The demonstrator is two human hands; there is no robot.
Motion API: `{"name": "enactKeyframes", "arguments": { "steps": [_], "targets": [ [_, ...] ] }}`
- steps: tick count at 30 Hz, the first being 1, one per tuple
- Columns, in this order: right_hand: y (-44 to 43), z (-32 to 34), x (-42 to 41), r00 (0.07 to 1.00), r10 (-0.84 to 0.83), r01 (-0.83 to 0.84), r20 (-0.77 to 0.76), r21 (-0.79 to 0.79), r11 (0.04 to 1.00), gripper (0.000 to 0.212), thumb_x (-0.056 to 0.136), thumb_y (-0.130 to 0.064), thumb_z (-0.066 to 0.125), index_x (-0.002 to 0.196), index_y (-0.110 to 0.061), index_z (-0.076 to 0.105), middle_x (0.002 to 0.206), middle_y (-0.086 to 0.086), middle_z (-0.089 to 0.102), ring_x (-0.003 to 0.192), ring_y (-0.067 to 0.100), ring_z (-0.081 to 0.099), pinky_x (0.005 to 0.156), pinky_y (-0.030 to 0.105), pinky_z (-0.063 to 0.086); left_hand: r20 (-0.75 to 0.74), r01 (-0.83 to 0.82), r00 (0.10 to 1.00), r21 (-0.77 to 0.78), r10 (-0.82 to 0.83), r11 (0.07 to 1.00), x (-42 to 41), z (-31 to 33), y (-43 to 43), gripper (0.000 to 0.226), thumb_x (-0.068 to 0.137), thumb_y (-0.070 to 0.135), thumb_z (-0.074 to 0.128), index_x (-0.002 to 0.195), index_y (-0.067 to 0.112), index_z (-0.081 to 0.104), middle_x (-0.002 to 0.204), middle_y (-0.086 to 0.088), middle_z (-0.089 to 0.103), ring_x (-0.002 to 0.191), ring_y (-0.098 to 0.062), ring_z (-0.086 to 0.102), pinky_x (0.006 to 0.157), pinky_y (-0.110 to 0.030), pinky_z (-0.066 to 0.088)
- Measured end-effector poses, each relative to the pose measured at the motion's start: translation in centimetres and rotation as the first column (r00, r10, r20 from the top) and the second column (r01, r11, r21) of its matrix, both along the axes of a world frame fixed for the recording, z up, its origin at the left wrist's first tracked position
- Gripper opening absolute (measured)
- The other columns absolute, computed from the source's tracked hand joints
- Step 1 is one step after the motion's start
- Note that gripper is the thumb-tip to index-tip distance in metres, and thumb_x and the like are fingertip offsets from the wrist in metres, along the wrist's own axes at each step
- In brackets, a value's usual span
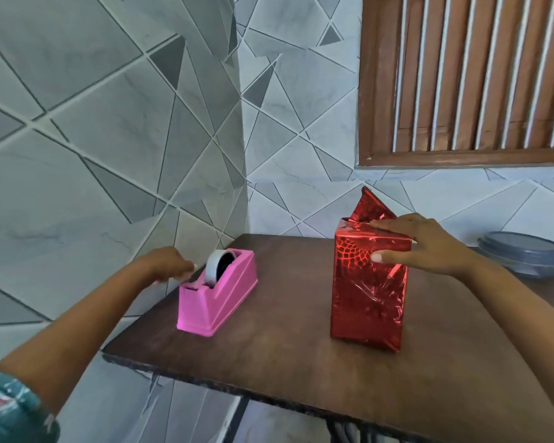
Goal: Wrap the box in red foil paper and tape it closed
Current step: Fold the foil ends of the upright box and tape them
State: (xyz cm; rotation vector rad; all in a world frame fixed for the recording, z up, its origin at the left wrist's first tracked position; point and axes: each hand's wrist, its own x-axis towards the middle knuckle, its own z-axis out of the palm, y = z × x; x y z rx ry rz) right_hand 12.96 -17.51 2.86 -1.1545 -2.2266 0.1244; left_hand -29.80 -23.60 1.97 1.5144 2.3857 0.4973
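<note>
Box (368, 282), foil-wrapped, stands upright on the desk (269, 353), right of the dispenser (218, 295). It is steadied by the right hand (429, 244), spread over its folded top; one flap (370, 206) is left standing. Taping is judged in hand: tape must be drawn by the left hand (170, 263), whose grip cannot be told.

We are seeing open table (269, 356) surface lying between pink tape dispenser (216, 297) and foil-wrapped box (370, 289); hand passing freely there. Front edge is staying bare. Tiled wall (109, 155) is closing off left and rear. Lidded container (523, 252) is blocking far right corner.
</note>
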Motion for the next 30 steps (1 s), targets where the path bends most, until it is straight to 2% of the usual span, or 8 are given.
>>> {"name": "enactKeyframes", "arguments": {
  "steps": [2, 5, 7, 10, 14, 17, 25, 30],
  "targets": [
    [0.0, 0.0, 0.0, 1.0, 0.004, -0.004, -0.008, 0.013, 1.0, 0.095, 0.043, -0.087, 0.055, 0.128, -0.042, 0.053, 0.131, -0.005, 0.055, 0.12, 0.009, 0.042, 0.108, 0.027, 0.029, 0.098, -0.019, 0.995, -0.053, 0.024, 0.998, 0.1, -0.9, 0.1, 0.028, 0.094, 0.028, 0.053, 0.095, 0.002, 0.064, 0.09, -0.012, 0.06, 0.062, -0.019, 0.046, 0.055, -0.023, 0.038],
    [0.0, 0.0, 0.0, 1.0, -0.003, 0.003, -0.02, 0.017, 1.0, 0.094, 0.045, -0.089, 0.056, 0.126, -0.043, 0.054, 0.128, -0.003, 0.056, 0.119, 0.011, 0.044, 0.108, 0.031, 0.031, 0.368, -0.076, 0.924, -0.097, 0.107, 0.992, 0.9, -1.5, 0.4, 0.027, 0.091, 0.031, 0.059, 0.096, 0.005, 0.059, 0.086, -0.008, 0.055, 0.063, -0.017, 0.051, 0.043, -0.019, 0.048],
    [-0.2, -0.1, -0.2, 0.999, 0.004, -0.003, -0.033, 0.031, 1.0, 0.083, 0.054, -0.078, 0.064, 0.127, -0.039, 0.055, 0.128, -0.001, 0.056, 0.119, 0.011, 0.044, 0.107, 0.028, 0.03, 0.472, -0.102, 0.869, -0.121, 0.148, 0.987, 0.8, -1.7, 0.6, 0.027, 0.089, 0.026, 0.064, 0.102, 0.003, 0.059, 0.094, -0.01, 0.054, 0.071, -0.02, 0.056, 0.047, -0.026, 0.055],
    [-0.7, -0.1, -0.4, 0.999, 0.011, -0.009, -0.042, 0.051, 0.999, 0.077, 0.057, -0.059, 0.068, 0.128, -0.033, 0.056, 0.127, -0.002, 0.056, 0.119, 0.011, 0.043, 0.104, 0.024, 0.028, 0.57, -0.13, 0.8, -0.136, 0.184, 0.982, 0.5, -1.8, 0.5, 0.027, 0.085, 0.017, 0.068, 0.104, -0.001, 0.06, 0.094, -0.014, 0.056, 0.078, -0.025, 0.058, 0.049, -0.034, 0.056],
    [-1.0, 0.0, -0.5, 0.999, 0.003, 0.0, -0.052, 0.056, 0.998, 0.067, 0.065, -0.046, 0.075, 0.128, -0.032, 0.057, 0.125, -0.005, 0.056, 0.118, 0.008, 0.041, 0.102, 0.022, 0.026, 0.692, -0.181, 0.703, -0.047, 0.163, 0.982, 0.6, -2.2, -0.4, 0.018, 0.087, 0.011, 0.063, 0.102, 0.002, 0.06, 0.09, -0.011, 0.057, 0.078, -0.022, 0.056, 0.044, -0.035, 0.054],
    [-1.3, 0.0, -0.8, 0.998, -0.012, 0.015, -0.056, 0.049, 0.999, 0.065, 0.066, -0.042, 0.077, 0.127, -0.031, 0.057, 0.119, -0.008, 0.054, 0.122, 0.013, 0.041, 0.102, 0.022, 0.026, 0.829, -0.241, 0.556, 0.087, 0.064, 0.967, 0.6, -2.3, -1.3, 0.005, 0.091, 0.01, 0.057, 0.087, 0.007, 0.059, 0.092, -0.009, 0.052, 0.087, -0.023, 0.051, 0.045, -0.043, 0.053],
    [-1.9, 0.1, -0.8, 0.997, -0.035, 0.036, -0.073, 0.024, 0.999, 0.063, 0.069, -0.037, 0.078, 0.127, -0.032, 0.057, 0.114, -0.009, 0.049, 0.122, 0.012, 0.039, 0.102, 0.022, 0.024, 0.852, -0.287, 0.514, 0.279, -0.098, 0.917, 0.6, -5.0, -2.6, 0.006, 0.089, 0.001, 0.057, 0.084, 0.001, 0.06, 0.085, -0.013, 0.06, 0.076, -0.021, 0.057, 0.049, -0.029, 0.056],
    [-2.2, 0.3, -0.9, 0.996, -0.022, 0.024, -0.091, 0.023, 0.999, 0.061, 0.07, -0.032, 0.079, 0.127, -0.031, 0.056, 0.112, -0.013, 0.047, 0.116, 0.007, 0.038, 0.101, 0.02, 0.024, 0.862, -0.314, 0.492, 0.304, -0.119, 0.899, 0.0, -6.1, -2.6, 0.01, 0.084, -0.004, 0.059, 0.094, -0.007, 0.06, 0.083, -0.015, 0.059, 0.076, -0.021, 0.056, 0.051, -0.025, 0.057]
  ]
}}
